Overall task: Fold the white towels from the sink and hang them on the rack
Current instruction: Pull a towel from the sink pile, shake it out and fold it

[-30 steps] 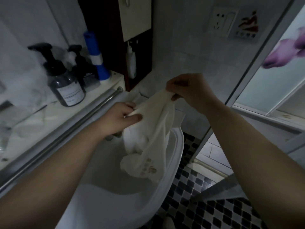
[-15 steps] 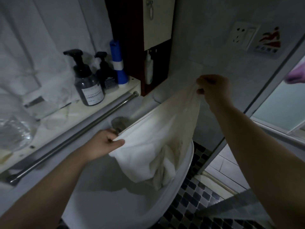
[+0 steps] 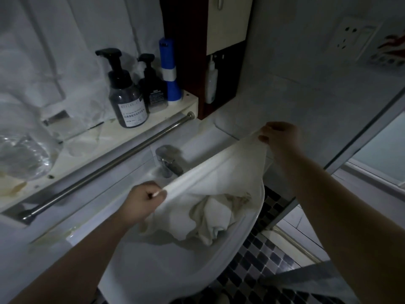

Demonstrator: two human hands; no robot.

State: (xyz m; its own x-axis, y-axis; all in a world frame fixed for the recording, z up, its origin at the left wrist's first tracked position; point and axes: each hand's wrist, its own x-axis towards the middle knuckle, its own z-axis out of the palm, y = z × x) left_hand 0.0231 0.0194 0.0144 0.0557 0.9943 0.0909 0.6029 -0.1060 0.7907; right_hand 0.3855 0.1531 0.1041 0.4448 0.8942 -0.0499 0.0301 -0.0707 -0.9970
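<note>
Two dark pump bottles [image 3: 127,93] and [image 3: 153,84] stand side by side on the shelf [image 3: 87,145], a blue-and-white flashlight [image 3: 169,71] upright just beside them. A wall socket [image 3: 350,38] sits high right; checkered floor tiles [image 3: 263,266] show below.

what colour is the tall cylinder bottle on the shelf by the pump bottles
Blue with a white band around its middle: the tall cylindrical bottle, clearest in the head view.

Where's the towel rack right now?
In the head view, the rack is a metal bar running diagonally on the left, below the shelf of pump bottles, above the sink, just beyond the left hand.
</note>
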